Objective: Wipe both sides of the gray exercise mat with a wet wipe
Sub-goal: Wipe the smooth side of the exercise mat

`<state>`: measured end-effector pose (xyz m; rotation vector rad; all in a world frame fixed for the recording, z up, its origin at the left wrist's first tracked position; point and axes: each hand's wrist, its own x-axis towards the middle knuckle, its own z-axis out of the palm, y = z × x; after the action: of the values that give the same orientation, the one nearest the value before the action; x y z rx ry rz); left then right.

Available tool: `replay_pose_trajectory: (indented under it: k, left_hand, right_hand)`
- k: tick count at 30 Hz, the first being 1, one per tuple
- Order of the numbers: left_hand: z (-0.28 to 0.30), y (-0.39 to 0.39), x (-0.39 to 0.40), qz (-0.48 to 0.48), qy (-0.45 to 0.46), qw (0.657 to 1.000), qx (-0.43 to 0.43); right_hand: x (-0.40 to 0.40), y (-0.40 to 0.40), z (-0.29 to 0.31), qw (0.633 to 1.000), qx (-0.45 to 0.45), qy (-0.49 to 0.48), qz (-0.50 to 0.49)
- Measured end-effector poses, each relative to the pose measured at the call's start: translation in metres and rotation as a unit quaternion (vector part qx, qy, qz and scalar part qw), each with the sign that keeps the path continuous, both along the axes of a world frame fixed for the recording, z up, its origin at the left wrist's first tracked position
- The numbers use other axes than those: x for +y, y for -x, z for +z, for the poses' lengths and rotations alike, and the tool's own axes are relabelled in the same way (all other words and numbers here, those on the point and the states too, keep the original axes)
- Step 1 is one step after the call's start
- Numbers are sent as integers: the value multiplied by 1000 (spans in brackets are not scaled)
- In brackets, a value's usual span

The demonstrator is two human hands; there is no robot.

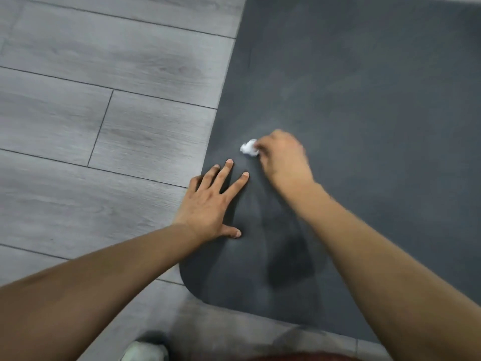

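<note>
The dark gray exercise mat point(364, 87) lies flat on the floor and fills the right half of the view, with its rounded near-left corner at the bottom centre. My left hand point(210, 201) presses flat on the mat near its left edge, fingers spread and straight. Just beyond it, my right hand point(282, 157) grips a small crumpled white wet wipe point(249, 147) and holds it against the mat surface. The right hand is blurred. A darker damp-looking patch shows on the mat between my forearms.
Gray wood-plank flooring point(104, 113) covers the left side and runs under the mat. A light-coloured shoe point(144, 351) shows at the bottom edge, left of centre.
</note>
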<state>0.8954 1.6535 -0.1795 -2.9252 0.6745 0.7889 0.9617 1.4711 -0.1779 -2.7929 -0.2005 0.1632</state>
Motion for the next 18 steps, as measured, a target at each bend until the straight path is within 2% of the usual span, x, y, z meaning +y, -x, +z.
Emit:
replay_pose_trajectory:
  k: [2, 4, 6, 8, 10, 12, 14, 16, 17, 18]
  left_hand:
    - [2, 2, 0, -1, 2, 1000, -4]
    - [3, 6, 2, -2, 6, 1000, -5]
    - [3, 11, 2, 0, 6, 1000, -6]
    - [3, 17, -1, -20, 13, 999, -49]
    - [-1, 29, -1, -54, 39, 991, -118]
    - [-5, 43, 0, -80, 55, 984, -150]
    - [-6, 50, -1, -76, 62, 983, -152]
    - [-8, 51, -1, -61, 65, 984, -151]
    - [-9, 51, 0, -56, 68, 984, -156]
    - [-10, 53, 1, -56, 74, 982, -163]
  right_hand:
    - [10, 21, 0, 995, 22, -15, 94]
    - [-17, -3, -2, 994, -23, 13, 105]
    - [-57, -42, -4, 996, -57, 68, -16]
    - [-96, -67, -8, 982, -57, 78, -165]
    - [-90, -66, -8, 973, -56, 56, -219]
    - [-46, -40, -6, 987, -59, 26, -148]
    - [-3, -1, -6, 999, -39, -18, 7]
    - [5, 11, -8, 988, -34, -22, 146]
    - [-2, -2, -9, 985, -45, -10, 167]
    - [-11, -22, -11, 988, -56, 10, 142]
